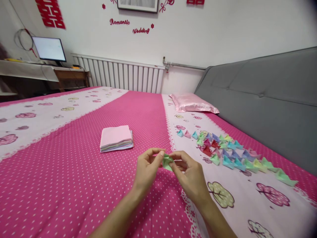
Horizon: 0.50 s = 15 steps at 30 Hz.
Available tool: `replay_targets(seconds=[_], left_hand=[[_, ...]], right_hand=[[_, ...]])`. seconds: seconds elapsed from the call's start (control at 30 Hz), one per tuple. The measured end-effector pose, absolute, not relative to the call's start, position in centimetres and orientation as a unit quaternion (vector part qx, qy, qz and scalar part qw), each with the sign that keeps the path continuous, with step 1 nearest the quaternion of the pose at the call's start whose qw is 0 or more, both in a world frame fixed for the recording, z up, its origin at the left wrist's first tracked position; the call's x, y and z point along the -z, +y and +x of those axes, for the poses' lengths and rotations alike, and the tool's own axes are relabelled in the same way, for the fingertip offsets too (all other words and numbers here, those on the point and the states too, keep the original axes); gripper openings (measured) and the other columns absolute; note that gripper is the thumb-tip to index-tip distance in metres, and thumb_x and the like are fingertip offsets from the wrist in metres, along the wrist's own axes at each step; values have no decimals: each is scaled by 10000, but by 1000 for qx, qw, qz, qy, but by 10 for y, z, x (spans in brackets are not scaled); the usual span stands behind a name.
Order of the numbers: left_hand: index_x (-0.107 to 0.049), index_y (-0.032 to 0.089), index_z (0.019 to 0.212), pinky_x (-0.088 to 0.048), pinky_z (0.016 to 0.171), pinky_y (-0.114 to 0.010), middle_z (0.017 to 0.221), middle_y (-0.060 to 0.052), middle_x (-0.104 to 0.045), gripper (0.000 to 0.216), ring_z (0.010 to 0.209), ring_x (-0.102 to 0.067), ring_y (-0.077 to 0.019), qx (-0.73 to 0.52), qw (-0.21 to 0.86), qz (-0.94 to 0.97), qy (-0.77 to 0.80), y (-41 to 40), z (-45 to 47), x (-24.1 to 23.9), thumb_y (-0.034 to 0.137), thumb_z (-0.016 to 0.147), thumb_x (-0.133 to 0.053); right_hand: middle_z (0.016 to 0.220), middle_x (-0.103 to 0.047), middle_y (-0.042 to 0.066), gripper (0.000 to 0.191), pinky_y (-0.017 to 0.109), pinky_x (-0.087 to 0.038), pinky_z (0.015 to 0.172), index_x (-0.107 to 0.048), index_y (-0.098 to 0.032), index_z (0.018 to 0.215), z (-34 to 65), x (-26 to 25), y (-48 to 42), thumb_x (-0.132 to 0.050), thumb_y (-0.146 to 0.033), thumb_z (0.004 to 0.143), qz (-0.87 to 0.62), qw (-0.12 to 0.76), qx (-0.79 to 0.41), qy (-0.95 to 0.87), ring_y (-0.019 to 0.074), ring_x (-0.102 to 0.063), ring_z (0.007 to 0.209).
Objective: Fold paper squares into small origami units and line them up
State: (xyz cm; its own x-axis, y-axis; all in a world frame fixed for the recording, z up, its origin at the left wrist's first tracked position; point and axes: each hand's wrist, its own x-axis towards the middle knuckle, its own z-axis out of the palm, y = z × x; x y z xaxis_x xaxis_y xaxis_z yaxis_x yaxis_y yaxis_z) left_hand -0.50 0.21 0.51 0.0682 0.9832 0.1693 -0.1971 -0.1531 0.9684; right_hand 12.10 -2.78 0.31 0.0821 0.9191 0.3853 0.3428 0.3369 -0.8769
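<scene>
My left hand [148, 168] and my right hand [191, 176] meet above the pink dotted bedspread [74, 178]. Both pinch one small folded green paper piece [167, 162] between fingertips. A stack of coloured paper squares [116, 138], pink on top, lies on the bed just beyond and left of my hands. To the right, several folded paper pieces [230, 153] in green, blue, pink, red and purple lie in rows on the white patterned strip of the cover.
A pink satin pillow [192, 103] rests at the head of the bed by the grey padded headboard [267, 99]. A white radiator [123, 76] lines the far wall. A desk with a lit monitor [49, 49] stands at the far left.
</scene>
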Motion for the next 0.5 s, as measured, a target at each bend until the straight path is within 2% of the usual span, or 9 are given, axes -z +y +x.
replay_targets(seconds=[0.13,0.37,0.5], left_hand=[[-627,128,778,-457,572,-218,710,-35,-631,236,612,-569,-120,-556,541,500,386,7,-8,-3,356,719,-611],[-622,115,736,-475,619,-267,663,-45,-626,283,612,-588,-147,-532,582,496,364,8,-8,-2,397,707,-614],[-616,113,824,-478,694,-284,782,-67,-644,298,716,-600,-158,-522,599,490,359,7,-5,-1,375,685,-644]], right_hand=[[886,-653,30,177,302,-546,677,-601,-222,935,119,-4,-30,-524,-201,777,-489,520,-300,-634,175,-644,772],[920,-615,55,170,259,-552,583,-622,-209,912,114,-1,-30,-520,-212,777,-516,522,-236,-637,165,-620,743],[928,-596,56,138,249,-554,579,-607,-200,884,112,1,-30,-528,-234,776,-546,539,-186,-613,157,-616,734]])
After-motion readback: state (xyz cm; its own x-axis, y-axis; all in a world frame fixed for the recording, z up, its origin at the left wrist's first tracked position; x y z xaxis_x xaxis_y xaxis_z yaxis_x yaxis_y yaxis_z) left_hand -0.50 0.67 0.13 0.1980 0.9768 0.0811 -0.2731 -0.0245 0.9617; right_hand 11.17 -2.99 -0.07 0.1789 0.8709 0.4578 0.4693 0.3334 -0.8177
